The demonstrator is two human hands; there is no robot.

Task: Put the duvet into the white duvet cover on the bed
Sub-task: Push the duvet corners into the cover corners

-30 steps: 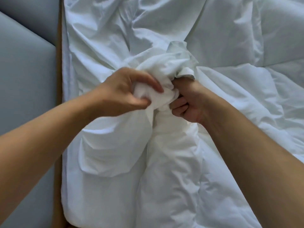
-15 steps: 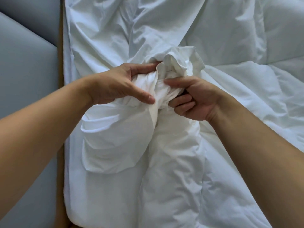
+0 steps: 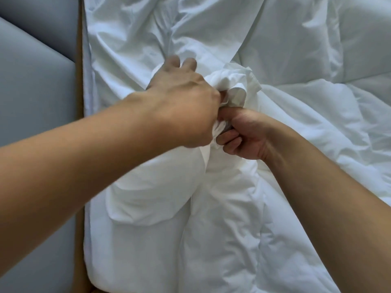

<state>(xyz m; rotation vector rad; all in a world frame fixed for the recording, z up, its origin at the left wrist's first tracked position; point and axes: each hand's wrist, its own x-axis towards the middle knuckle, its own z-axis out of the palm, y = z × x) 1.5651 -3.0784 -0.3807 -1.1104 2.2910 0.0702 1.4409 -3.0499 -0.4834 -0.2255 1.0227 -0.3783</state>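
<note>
The duvet (image 3: 306,123) is seen as the puffy, stitched white layer spread over the right side of the bed, reaching from the far edge to the near one. The white duvet cover (image 3: 137,39) is seen as the thinner, creased cloth at the far left. Nearer the middle the two whites cannot be told apart with certainty.

At the centre a crumpled bunch of cloth (image 3: 234,83) is raised above the bedding. Its lower part is clenched in the right hand (image 3: 245,136), with the fingers curled under and the thumb laid across the top. The left hand (image 3: 182,102) is held just left of it, touching the same bunch at the thumb side. Its fingers (image 3: 172,63) are stretched out toward the far side and laid on the cloth, not curled round anything. This hand is blurred and its thumb is hidden.

A thick white fold (image 3: 222,208) is laid from the hands toward the near edge. Along the left, a grey padded panel (image 3: 36,102) is seen, separated from the bedding by a narrow brown strip (image 3: 80,49).
</note>
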